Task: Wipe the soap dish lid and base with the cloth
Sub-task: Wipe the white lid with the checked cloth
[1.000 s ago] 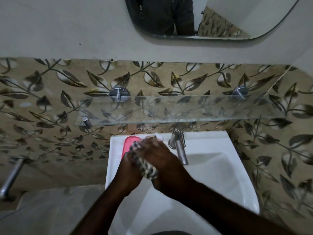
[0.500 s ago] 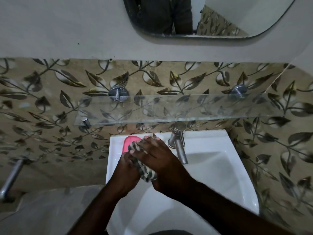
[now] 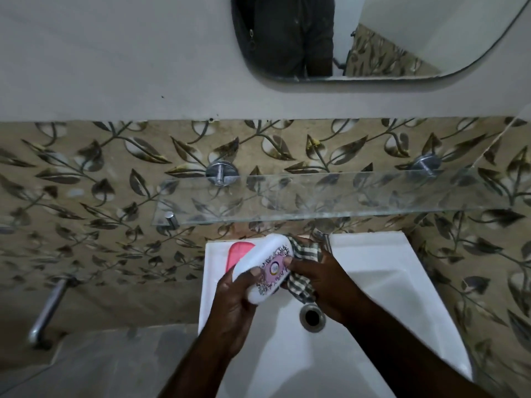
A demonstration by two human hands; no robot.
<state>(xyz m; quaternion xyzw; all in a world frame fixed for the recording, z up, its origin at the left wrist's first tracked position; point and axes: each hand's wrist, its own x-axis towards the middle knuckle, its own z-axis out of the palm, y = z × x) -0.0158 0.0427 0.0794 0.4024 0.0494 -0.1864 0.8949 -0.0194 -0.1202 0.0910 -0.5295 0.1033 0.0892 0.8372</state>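
Note:
My left hand point(image 3: 234, 305) holds a white soap dish lid point(image 3: 263, 262) with a pink and black patterned label, tilted over the sink. Against the lid's right end my right hand point(image 3: 321, 277) presses a checked cloth point(image 3: 304, 265); its thumb rests on the label. A pink piece point(image 3: 240, 252), either soap or the dish base, lies on the sink's back left ledge, half hidden behind the lid.
The white sink point(image 3: 373, 282) has a metal drain point(image 3: 311, 317) below my hands. The tap point(image 3: 323, 237) is mostly hidden behind the cloth. A glass shelf point(image 3: 330, 196) juts out above the sink. A metal pipe point(image 3: 47, 311) runs at the lower left. A mirror point(image 3: 373, 38) hangs above.
The white lid, hidden under my hands and the cloth before, is now turned up into view in my left hand. My right hand and the cloth have shifted to its right end.

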